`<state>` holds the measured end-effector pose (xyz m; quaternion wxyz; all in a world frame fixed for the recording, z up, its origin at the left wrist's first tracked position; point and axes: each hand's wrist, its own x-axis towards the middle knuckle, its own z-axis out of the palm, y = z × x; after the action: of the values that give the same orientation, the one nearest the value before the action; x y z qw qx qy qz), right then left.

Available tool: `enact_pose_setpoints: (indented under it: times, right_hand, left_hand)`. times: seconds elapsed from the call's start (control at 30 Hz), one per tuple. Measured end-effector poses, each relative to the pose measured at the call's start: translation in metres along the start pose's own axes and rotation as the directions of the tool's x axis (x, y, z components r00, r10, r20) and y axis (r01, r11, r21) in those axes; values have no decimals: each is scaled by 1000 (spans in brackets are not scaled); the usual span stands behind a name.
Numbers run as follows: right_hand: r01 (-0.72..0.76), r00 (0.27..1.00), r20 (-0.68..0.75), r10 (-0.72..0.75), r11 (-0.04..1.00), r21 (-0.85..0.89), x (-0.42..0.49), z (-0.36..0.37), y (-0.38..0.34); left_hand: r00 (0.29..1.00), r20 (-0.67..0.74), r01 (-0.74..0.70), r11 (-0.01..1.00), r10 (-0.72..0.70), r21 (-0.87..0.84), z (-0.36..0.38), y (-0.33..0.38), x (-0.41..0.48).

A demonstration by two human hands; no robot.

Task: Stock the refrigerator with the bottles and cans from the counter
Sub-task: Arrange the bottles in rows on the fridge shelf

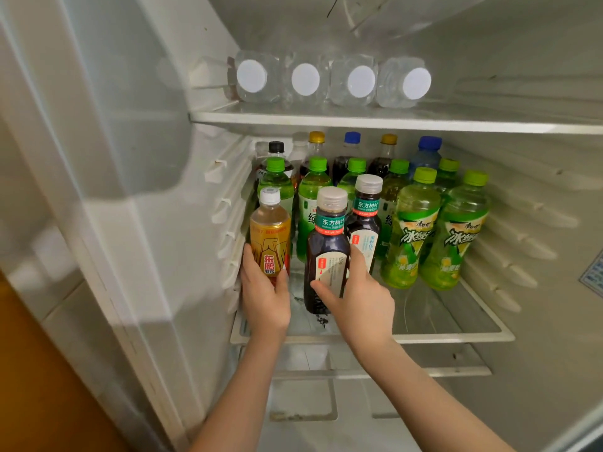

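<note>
Shelf (pixel 450 336) mostly stocked; my left hand (pixel 266 295) grips the yellow bottle (pixel 270 236) at its left edge; right hand (pixel 359 298) grips the dark tea bottle (pixel 328 252) near the front; counter unseen.

At the left edge of the scene, a strip of pale tiled wall (pixel 57 308) showed thin seams between its squares. A brighter band of light lay across its upper part, and the tiles below it were in grey shade. Beneath the tiles, an orange-brown panel (pixel 29 380) filled the near left corner, plain and unmarked, its upper edge slanting down toward the right. It could not be told whether this was floor or furniture. In the near right corner, a narrow dark grey strip (pixel 587 433) crossed the corner on a diagonal, too blurred to identify.
</note>
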<state>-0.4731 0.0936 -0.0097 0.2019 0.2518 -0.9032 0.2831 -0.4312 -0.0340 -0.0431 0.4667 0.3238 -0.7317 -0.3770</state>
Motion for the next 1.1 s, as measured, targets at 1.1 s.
enact_pose_setpoints:
  times: [1.1]
  right_hand:
    - [-131, 987, 116, 114, 980, 150, 44, 42, -30]
  left_hand:
    - [998, 18, -64, 998, 64, -26, -2, -4, 1]
